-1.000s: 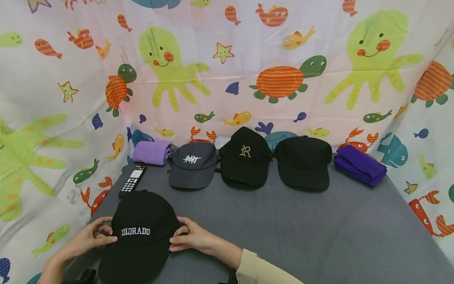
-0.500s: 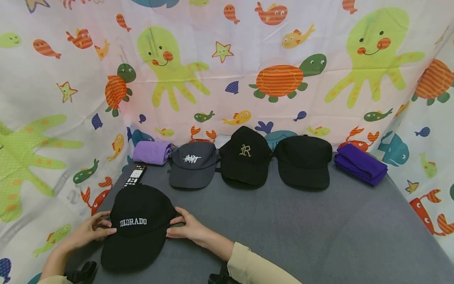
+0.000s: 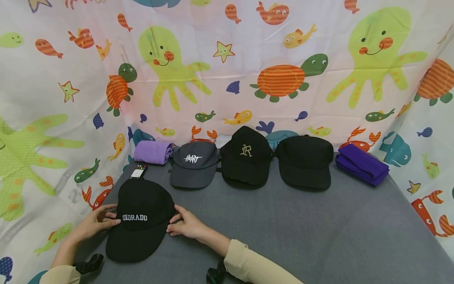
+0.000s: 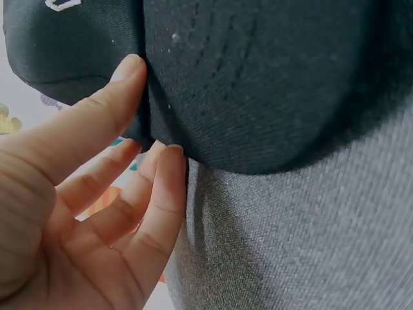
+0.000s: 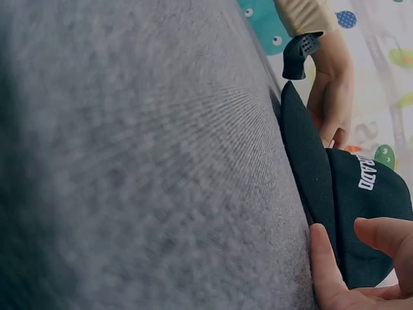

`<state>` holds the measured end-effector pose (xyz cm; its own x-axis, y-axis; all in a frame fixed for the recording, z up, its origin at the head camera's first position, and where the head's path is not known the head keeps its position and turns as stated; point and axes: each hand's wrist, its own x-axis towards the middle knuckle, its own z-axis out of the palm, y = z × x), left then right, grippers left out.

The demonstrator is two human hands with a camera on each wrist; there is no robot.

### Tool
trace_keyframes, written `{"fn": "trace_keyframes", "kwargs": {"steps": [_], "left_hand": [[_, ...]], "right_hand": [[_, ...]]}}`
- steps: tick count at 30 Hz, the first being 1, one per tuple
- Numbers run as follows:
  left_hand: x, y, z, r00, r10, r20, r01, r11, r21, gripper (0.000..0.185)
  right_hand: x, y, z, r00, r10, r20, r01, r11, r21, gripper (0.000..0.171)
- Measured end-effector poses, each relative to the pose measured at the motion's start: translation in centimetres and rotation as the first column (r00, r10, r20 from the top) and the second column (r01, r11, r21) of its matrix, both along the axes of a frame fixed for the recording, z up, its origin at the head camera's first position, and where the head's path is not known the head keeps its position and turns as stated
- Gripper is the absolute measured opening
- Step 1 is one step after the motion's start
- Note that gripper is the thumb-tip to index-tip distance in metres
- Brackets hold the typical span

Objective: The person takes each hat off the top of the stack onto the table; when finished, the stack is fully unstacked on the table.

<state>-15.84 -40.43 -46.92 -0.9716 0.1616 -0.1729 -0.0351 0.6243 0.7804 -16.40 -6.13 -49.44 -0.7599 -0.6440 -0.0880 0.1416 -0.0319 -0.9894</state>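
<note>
Two hands bracket our black COLORADO cap (image 3: 140, 219) at the grey surface's (image 3: 283, 228) near left: left hand (image 3: 93, 225) and right hand (image 3: 186, 225), fingers extended, press its sides. It has slid farther back, hiding more of the remote (image 3: 138, 172). Beyond, three caps (image 3: 246, 157) line the sea-creature curtain (image 3: 227, 59).
</note>
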Motion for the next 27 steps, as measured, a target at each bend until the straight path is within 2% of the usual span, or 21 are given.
{"fn": "trace_keyframes", "kwargs": {"steps": [6, 11, 17, 22, 27], "left_hand": [[0.2, 0.2, 0.1, 0.999, 0.040, -0.009, -0.041, 0.999, -0.026, 0.063], [0.8, 0.6, 0.4, 0.996, 0.087, -0.019, -0.088, 0.994, -0.060, 0.064], [1.6, 1.4, 0.7, 0.987, 0.146, -0.067, -0.152, 0.985, -0.087, 0.060], [1.8, 2.3, 1.1, 0.968, 0.191, -0.165, -0.213, 0.968, -0.132, 0.056], [2.0, 3.6, 1.9, 0.938, 0.235, -0.256, -0.283, 0.944, -0.171, 0.054]], "right_hand": [[-0.2, 0.3, 0.1, 0.992, -0.021, -0.127, 0.034, 0.995, 0.097, 0.069], [-0.2, 0.6, -0.1, 0.992, 0.003, -0.129, 0.008, 0.996, 0.085, 0.067], [0.0, 1.6, 0.1, 0.991, -0.029, -0.134, 0.040, 0.996, 0.082, 0.059], [-0.5, 2.7, 0.4, 0.985, -0.063, -0.160, 0.078, 0.993, 0.088, 0.051], [-1.0, 3.9, 0.9, 0.978, -0.064, -0.199, 0.083, 0.993, 0.088, 0.047]]}}
